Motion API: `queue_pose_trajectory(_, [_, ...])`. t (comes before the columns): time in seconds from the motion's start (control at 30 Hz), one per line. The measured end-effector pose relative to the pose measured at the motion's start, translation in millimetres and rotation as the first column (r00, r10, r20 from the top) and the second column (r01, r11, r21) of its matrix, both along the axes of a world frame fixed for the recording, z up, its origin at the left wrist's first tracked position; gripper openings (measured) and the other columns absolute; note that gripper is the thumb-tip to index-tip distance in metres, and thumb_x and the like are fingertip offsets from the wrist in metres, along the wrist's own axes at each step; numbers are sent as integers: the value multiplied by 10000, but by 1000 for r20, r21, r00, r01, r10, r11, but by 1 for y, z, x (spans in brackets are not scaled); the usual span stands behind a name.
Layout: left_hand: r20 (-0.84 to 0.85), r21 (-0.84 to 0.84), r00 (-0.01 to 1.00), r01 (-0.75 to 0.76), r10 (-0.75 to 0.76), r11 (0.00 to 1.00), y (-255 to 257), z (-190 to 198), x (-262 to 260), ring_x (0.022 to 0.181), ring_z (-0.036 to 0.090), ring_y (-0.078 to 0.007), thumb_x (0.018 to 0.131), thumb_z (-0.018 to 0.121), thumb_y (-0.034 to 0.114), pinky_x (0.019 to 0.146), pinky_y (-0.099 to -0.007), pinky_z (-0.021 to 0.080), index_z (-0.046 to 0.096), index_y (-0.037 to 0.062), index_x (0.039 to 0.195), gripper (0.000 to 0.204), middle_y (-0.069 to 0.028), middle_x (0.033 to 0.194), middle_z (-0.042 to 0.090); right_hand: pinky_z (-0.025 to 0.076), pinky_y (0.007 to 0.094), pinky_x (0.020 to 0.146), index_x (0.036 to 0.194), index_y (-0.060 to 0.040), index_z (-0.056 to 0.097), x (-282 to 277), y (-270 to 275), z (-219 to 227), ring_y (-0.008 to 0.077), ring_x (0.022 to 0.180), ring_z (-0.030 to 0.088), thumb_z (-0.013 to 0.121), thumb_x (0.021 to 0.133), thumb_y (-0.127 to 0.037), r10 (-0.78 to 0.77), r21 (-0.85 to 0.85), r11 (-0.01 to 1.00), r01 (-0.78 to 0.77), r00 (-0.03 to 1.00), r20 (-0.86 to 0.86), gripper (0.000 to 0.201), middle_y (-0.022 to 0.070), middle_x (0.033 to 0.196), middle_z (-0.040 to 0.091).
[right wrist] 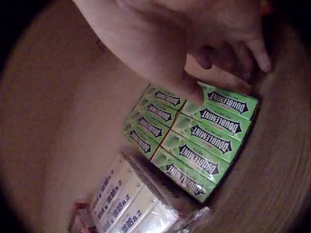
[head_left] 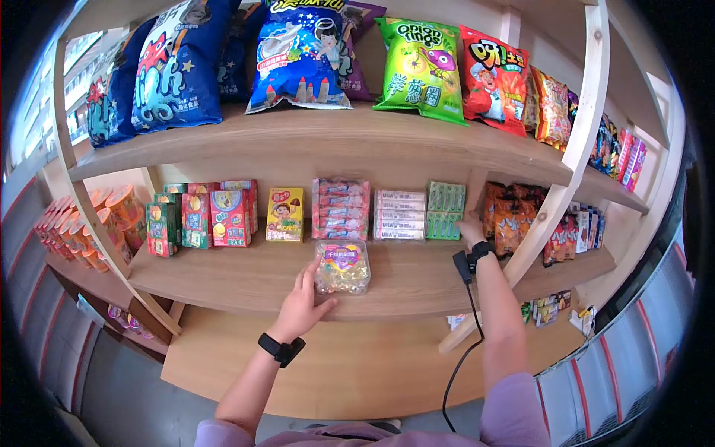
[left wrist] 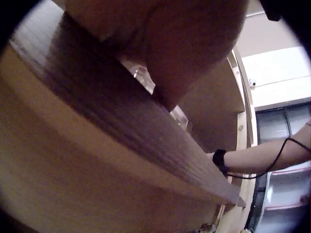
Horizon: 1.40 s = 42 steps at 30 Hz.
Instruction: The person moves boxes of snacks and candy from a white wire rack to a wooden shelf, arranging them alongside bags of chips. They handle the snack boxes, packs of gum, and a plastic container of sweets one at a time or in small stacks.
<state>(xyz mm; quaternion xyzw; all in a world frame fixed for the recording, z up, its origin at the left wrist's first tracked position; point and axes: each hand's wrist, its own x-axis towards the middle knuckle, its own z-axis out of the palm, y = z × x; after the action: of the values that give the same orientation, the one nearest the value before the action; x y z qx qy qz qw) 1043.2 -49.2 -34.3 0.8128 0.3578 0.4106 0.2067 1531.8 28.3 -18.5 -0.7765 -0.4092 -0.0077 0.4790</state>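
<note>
A clear plastic box of wrapped candies (head_left: 342,268) with a purple label stands near the shelf's front edge. My left hand (head_left: 302,305) is against its left side, fingers extended and thumb at its front; the left wrist view shows mostly palm, with clear plastic glinting behind. At the right, my right hand (head_left: 473,229) is beside two stacked blocks of green Doublemint gum (head_left: 445,211). In the right wrist view, its thumb touches the edge of the green gum (right wrist: 199,141), and the other fingers are loosely bent past that edge. White candy packs (right wrist: 133,199) stand next to the gum.
Pink-wrapped packs (head_left: 340,208), a yellow box (head_left: 285,214) and red and green boxes stand leftward along the wooden shelf (head_left: 223,272). Orange snack bags (head_left: 510,220) hang near the slanted post (head_left: 547,216) at right. Large chip bags (head_left: 302,59) line the shelf above. A black cable (head_left: 463,357) trails from the right wrist.
</note>
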Motion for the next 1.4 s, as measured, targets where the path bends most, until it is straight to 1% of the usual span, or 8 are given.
queue_pose_trajectory(0.27, [-152, -43, 985, 76, -82, 996, -1, 20, 4, 1266, 391, -439, 763, 740, 205, 952, -450, 458, 130, 211, 1487, 946, -288, 1492, 125, 422, 380, 953, 1369, 23, 351, -8, -27, 21, 324, 1226, 467, 665, 748, -195, 114, -78, 988, -135, 967, -229, 729, 231, 1358, 439])
queue_pose_trajectory(0.33, [-171, -99, 981, 72, -88, 993, -4, 29, 7, 1235, 428, -445, 745, 746, 169, 909, -442, 489, 152, 219, 1484, 949, -267, 1516, 38, 421, 383, 936, 1418, 2, 268, -45, -52, 49, 288, 1199, 470, 653, 772, -191, 98, -159, 969, -188, 887, -451, 777, 183, 1389, 410])
queue_pose_trajectory(0.43, [-130, -58, 992, -5, -3, 998, -7, 25, 13, 1157, 501, -445, 728, 745, 123, 851, -433, 520, 206, 229, 1473, 926, -245, 1525, 17, 428, 442, 915, 1440, -18, 231, -35, -47, 41, 309, 1193, 466, 647, 779, -195, 163, -129, 964, -233, 900, -405, 801, 171, 1400, 397])
queue_pose_trajectory(0.53, [-48, 153, 996, -61, 69, 986, -7, 13, 18, 1076, 558, -426, 725, 738, 90, 826, -430, 528, 258, 239, 1457, 888, -216, 1532, 56, 426, 485, 922, 1469, -35, 178, -36, -50, 47, 324, 1211, 454, 648, 779, -204, 186, -163, 946, -282, 879, -438, 851, 161, 1426, 371])
queue_pose_trajectory(0.7, [-75, 102, 992, -92, 100, 991, -12, 8, 18, 1124, 535, -386, 757, 714, 84, 850, -412, 517, 343, 227, 1421, 774, -193, 1514, 173, 451, 338, 934, 1456, -5, 222, -16, -30, 29, 272, 1251, 459, 668, 763, -224, 120, -226, 953, -201, 937, -327, 853, 182, 1431, 387])
queue_pose_trajectory(1.0, [-73, 123, 990, -110, 119, 986, -13, 8, 19, 1168, 512, -349, 783, 687, 75, 874, -397, 507, 420, 179, 1372, 655, -140, 1490, 274, 450, 338, 924, 1268, 67, 474, 3, -4, 6, 272, 1147, 551, 707, 744, -245, 167, -179, 961, -212, 957, -239, 653, 225, 1251, 552])
queue_pose_trajectory(1.1, [-67, 82, 992, -102, 107, 991, -12, 7, 19, 1167, 514, -341, 783, 684, 76, 874, -400, 507, 456, 166, 1335, 604, -131, 1482, 292, 438, 336, 940, 1265, 63, 472, 29, 17, -19, 274, 1149, 547, 719, 740, -243, 334, -43, 935, -352, 914, -232, 657, 223, 1254, 550])
queue_pose_trajectory(1.4, [-88, 155, 985, -134, 149, 979, -11, 6, 20, 1059, 582, -326, 774, 691, 71, 811, -400, 530, 493, 155, 1281, 550, -106, 1462, 325, 440, 327, 935, 1275, 36, 477, 57, 36, -39, 262, 1109, 557, 774, 703, -187, 313, -54, 939, -339, 911, -269, 682, 189, 1204, 576])
